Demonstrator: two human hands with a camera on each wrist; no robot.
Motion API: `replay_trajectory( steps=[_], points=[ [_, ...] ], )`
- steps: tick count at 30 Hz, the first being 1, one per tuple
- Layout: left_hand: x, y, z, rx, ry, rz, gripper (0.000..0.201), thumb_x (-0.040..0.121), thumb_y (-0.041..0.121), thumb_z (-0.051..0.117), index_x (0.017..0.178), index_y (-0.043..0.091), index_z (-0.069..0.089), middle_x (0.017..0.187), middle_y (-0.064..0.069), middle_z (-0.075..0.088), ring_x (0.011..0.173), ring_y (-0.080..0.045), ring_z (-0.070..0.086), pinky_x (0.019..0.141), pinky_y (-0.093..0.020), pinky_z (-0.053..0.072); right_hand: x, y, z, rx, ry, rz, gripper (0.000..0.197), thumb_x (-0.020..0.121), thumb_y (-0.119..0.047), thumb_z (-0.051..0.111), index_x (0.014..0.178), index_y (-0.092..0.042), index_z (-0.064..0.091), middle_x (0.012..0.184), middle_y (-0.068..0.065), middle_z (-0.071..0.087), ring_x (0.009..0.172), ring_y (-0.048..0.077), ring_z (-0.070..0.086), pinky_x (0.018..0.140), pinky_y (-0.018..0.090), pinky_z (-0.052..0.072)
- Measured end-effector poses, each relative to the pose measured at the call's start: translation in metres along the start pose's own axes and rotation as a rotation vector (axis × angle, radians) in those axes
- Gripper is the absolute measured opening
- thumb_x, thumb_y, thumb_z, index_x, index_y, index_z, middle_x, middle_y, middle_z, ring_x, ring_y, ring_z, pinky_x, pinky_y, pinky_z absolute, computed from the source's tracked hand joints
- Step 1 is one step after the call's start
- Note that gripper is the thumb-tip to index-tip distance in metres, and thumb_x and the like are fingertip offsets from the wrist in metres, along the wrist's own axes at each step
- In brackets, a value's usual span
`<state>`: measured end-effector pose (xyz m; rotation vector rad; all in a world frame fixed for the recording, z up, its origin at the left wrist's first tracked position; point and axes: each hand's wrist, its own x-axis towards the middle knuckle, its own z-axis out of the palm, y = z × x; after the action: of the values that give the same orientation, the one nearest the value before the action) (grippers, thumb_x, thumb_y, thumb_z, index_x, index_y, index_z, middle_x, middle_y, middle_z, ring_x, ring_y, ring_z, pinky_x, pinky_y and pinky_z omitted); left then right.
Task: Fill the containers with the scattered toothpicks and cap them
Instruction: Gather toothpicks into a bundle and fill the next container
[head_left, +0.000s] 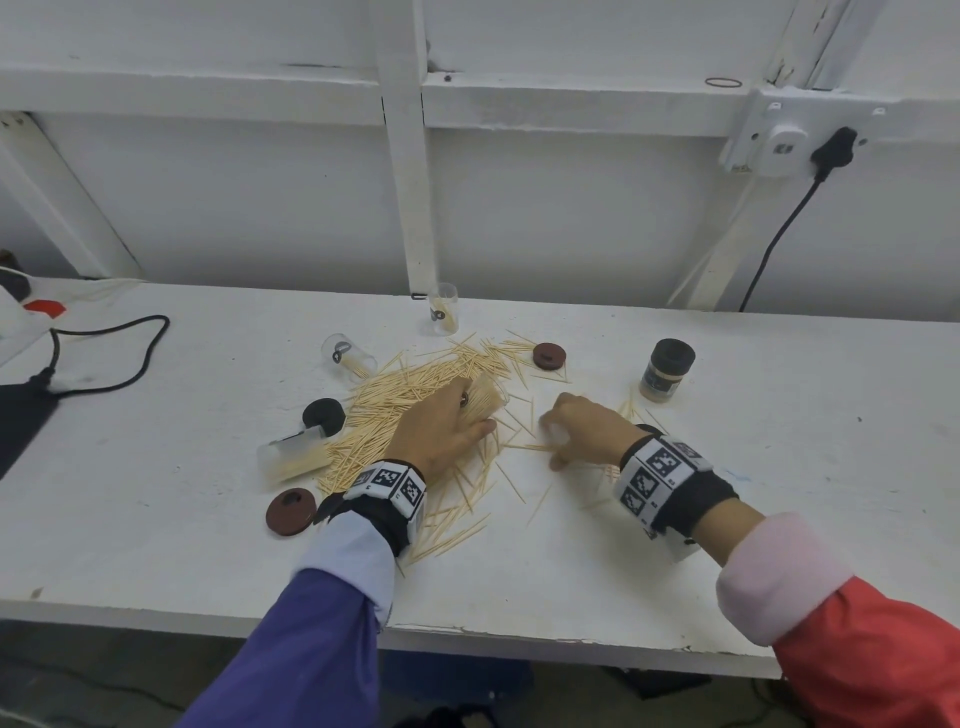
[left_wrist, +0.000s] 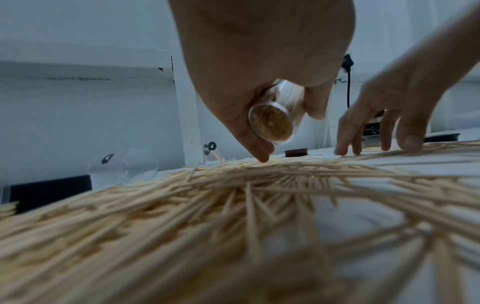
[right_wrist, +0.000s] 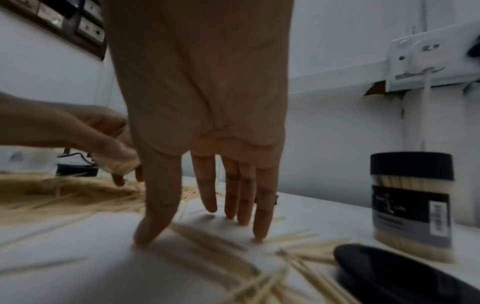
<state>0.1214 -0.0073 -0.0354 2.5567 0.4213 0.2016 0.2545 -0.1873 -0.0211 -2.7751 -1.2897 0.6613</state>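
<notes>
Meanwhile left hand (head_left: 441, 423) grips container (left_wrist: 271, 123); right hand (head_left: 587, 428) touches toothpicks (head_left: 395, 415)

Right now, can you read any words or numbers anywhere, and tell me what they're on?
Nothing here can be quoted for sure.
Capped jar: a label with white writing and a barcode, too blurred to read.
Clear containers: round black stickers with a white mark, too small to read.
Wrist bands: black-and-white square codes, no words.
Wall socket: a small dark mark, too small to read.
</notes>
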Motion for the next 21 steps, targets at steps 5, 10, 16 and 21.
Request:
replay_trajectory(
  steps=[5,10,16,21],
  points=[
    [0.000,0.001,0.001,0.020,-0.020,0.009,0.049,0.088,0.048,0.062,0.125,0.018,0.046,0.099,0.007,0.057,0.090,-0.020,0.059,0.071,-0.032,0.042,-0.004,-0.001,0.008,-0.012,0.089,-0.064,0.028,0.081,-0.015,0.073,0.108,-0.011,0.071,0.111,0.007,0.061,0.101,0.027,0.059,0.073,0.026,0.039],
    [0.001,0.001,0.003,0.035,-0.028,0.006,0.050,0.088,0.049,0.062,0.125,0.020,0.046,0.100,0.009,0.055,0.091,-0.018,0.058,0.070,-0.030,0.040,-0.009,-0.003,0.010,-0.101,0.171,-0.080,0.015,0.083,-0.008,0.061,0.092,-0.015,0.072,0.101,0.006,0.064,0.088,0.027,0.062,0.069,0.025,0.040],
    [0.001,0.003,0.004,0.056,-0.052,0.005,0.050,0.088,0.049,0.062,0.125,0.019,0.046,0.101,0.009,0.055,0.093,-0.019,0.059,0.070,-0.031,0.039,-0.016,-0.006,0.004,-0.220,0.101,-0.112,0.014,0.085,-0.016,0.051,0.092,-0.018,0.064,0.099,0.000,0.061,0.088,0.024,0.060,0.067,0.028,0.035],
    [0.001,0.002,0.003,0.044,-0.055,0.002,0.050,0.088,0.049,0.062,0.124,0.019,0.046,0.101,0.008,0.056,0.093,-0.020,0.059,0.071,-0.031,0.040,-0.017,-0.003,0.000,-0.180,0.123,-0.131,0.013,0.088,-0.021,0.051,0.092,-0.022,0.064,0.098,-0.003,0.064,0.088,0.021,0.059,0.067,0.027,0.035]
  ],
)
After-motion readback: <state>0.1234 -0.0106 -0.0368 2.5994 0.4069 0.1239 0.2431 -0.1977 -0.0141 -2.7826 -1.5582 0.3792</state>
